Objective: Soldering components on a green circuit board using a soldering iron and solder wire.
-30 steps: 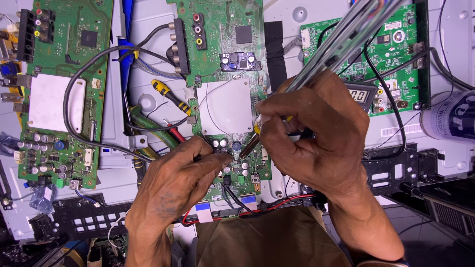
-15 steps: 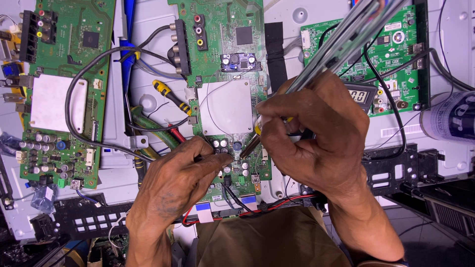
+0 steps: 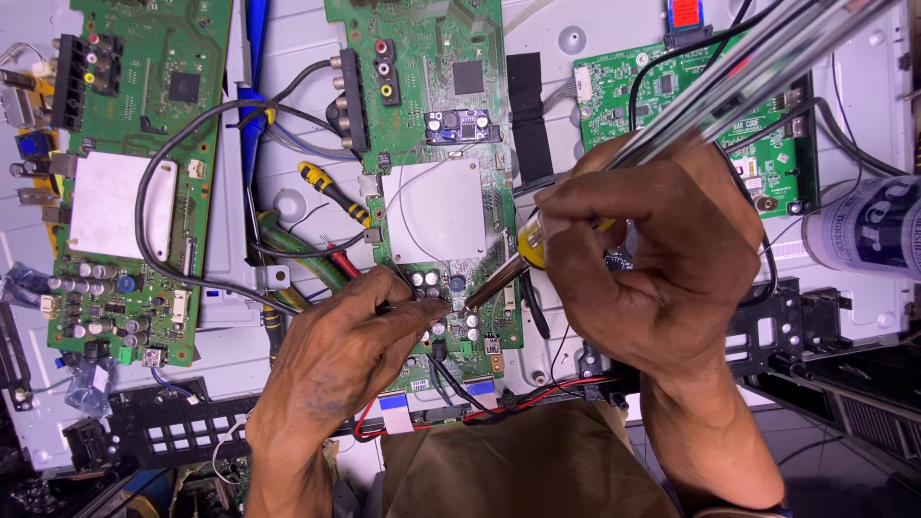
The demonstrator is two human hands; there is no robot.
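While right hand (image 3: 662, 264) wraps the soldering iron (image 3: 508, 273) in a closed pen grip, thumb and fingers pressed round the yellow collar, tip angled down-left onto the middle green circuit board (image 3: 422, 115), landing just right of the cluster of small cylindrical capacitors (image 3: 429, 283) below the square metal shield (image 3: 434, 213). Left hand (image 3: 350, 350) curled over the board's lower edge, fingertips pinched on something thin at the capacitors, likely a solder strand or lead, too small to tell. Advice, as judgement only: keep tip flat on pad and lead together, not on capacitor sleeves; feed from the left into the joint, not onto the tip. Brace right wrist against the white chassis panel (image 3: 297, 58) for steadiness. Watch the black cable (image 3: 144, 206) looping off the left circuit board (image 3: 134, 173) and the red wire (image 3: 523, 401) along the near edge, both close enough to scorch. Yellow-handled pliers (image 3: 331, 192) lying just left of the shield, handy for holding the lead instead of fingertips. Third green board (image 3: 691, 96) top right, under the iron's transparent handle, well apart from the work.
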